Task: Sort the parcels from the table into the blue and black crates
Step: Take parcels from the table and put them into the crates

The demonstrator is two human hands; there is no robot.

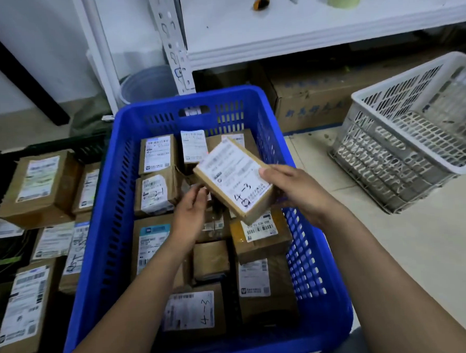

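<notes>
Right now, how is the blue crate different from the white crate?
The blue crate holds many parcels; no parcels show in the white crate. The blue crate sits right in front; the white crate stands off to the right. Both are plastic with slotted walls.
</notes>
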